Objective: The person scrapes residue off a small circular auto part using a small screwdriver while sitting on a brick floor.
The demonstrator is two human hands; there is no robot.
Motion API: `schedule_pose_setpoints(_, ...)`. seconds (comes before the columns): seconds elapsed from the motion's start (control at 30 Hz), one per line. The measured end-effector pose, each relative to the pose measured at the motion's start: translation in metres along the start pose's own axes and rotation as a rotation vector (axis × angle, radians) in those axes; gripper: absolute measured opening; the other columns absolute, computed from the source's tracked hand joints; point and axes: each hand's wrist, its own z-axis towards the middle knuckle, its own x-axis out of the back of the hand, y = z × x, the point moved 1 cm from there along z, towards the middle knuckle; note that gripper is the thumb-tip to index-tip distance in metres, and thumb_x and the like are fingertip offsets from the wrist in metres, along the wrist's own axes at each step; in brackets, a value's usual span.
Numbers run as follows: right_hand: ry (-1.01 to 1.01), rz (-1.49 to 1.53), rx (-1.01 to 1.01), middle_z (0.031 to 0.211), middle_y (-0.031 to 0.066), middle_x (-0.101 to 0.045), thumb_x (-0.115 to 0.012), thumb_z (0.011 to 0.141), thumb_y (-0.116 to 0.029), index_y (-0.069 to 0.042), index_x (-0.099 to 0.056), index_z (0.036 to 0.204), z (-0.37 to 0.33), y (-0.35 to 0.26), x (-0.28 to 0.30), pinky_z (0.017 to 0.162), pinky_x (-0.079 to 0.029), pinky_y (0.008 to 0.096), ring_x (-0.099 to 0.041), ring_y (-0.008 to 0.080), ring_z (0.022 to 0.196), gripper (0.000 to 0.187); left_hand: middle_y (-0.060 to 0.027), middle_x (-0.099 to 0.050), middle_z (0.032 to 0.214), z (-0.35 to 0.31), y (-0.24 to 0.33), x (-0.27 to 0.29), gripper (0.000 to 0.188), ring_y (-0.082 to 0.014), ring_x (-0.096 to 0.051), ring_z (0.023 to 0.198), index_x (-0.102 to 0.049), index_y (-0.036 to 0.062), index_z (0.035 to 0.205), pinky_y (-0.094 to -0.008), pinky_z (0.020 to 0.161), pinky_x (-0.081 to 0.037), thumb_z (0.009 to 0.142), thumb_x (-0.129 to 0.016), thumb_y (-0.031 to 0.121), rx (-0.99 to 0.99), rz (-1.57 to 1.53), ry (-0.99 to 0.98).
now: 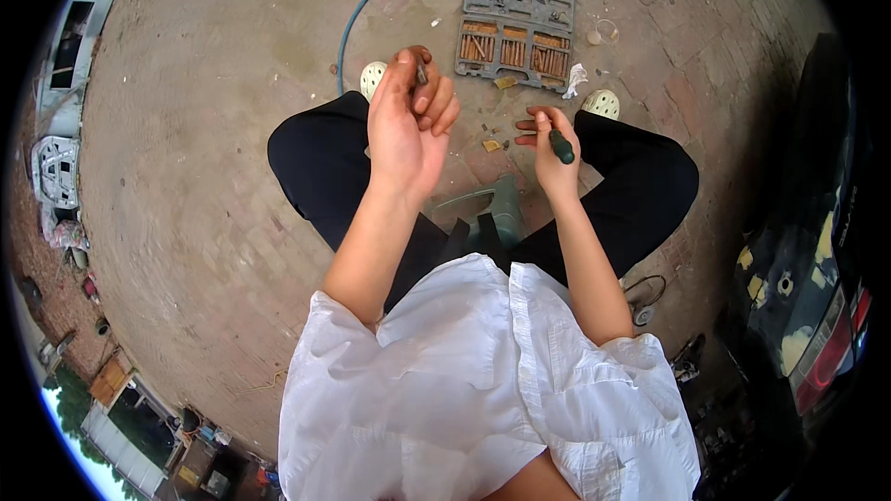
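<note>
Head view: left hand (408,125) grip pinches small bit (421,74); right hand (554,153) grip wraps green handle (561,146); tool case (516,28) w/ rusty bits.

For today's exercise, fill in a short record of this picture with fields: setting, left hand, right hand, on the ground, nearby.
setting: person seated outdoors over a brick-paved ground
left hand: left hand raised, fingers pinching a small dark metal bit
right hand: right hand gripping a dark green tool handle
on the ground: open grey tool case with rows of rusty bits, ahead of the knees
nearby: blue hose; dark vehicle at right
</note>
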Motion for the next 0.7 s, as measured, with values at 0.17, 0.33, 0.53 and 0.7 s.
schedule_pose_setpoints(0.17,-0.526,-0.667,-0.288,0.079,0.0178,-0.063,-0.044,0.089,-0.01,0.002,-0.053,0.087,-0.003,0.159,-0.017,0.065,-0.05,0.0388,-0.064,0.0287,0.07,0.015,0.0019,-0.03,0.058,0.086,0.015,0.047,0.019,-0.0068,-0.023,0.047,-0.046,0.0,0.088,-0.0209,0.043,-0.022,0.095,-0.042,0.017,0.059,0.047,0.095)
schedule_pose_setpoints(0.33,-1.034,-0.996,-0.33,0.083,0.0185,-0.062,-0.052,0.079,-0.026,-0.006,-0.059,0.084,-0.055,0.217,-0.03,0.073,-0.047,0.0459,-0.06,0.0364,0.082,0.022,0.0022,-0.03,0.058,0.156,0.024,0.078,0.018,-0.0067,-0.023,0.048,-0.046,0.0018,0.085,-0.0216,0.043,-0.021,0.094,-0.043,0.017,0.107,0.099,0.17)
schedule_pose_setpoints(0.53,-1.281,-0.979,-0.419,0.082,0.0163,-0.065,-0.053,0.077,-0.032,-0.006,-0.067,0.078,-0.043,0.225,-0.035,0.072,-0.049,0.0432,-0.063,0.0335,0.079,0.029,0.0016,-0.03,0.061,0.212,0.012,0.1,0.022,-0.006,-0.022,0.049,-0.048,-0.0034,0.096,-0.0212,0.045,-0.02,0.095,-0.045,0.019,0.182,0.051,0.314)
schedule_pose_setpoints(0.7,-1.426,-1.013,-0.639,0.085,0.0154,-0.065,-0.052,0.078,-0.033,-0.007,-0.068,0.081,-0.011,0.222,-0.015,0.072,-0.048,0.0427,-0.063,0.0323,0.081,0.031,0.0027,-0.03,0.06,0.234,0.022,0.131,0.021,-0.0049,-0.023,0.048,-0.049,0.0009,0.097,-0.0207,0.044,-0.021,0.096,-0.044,0.022,0.136,0.109,0.482)
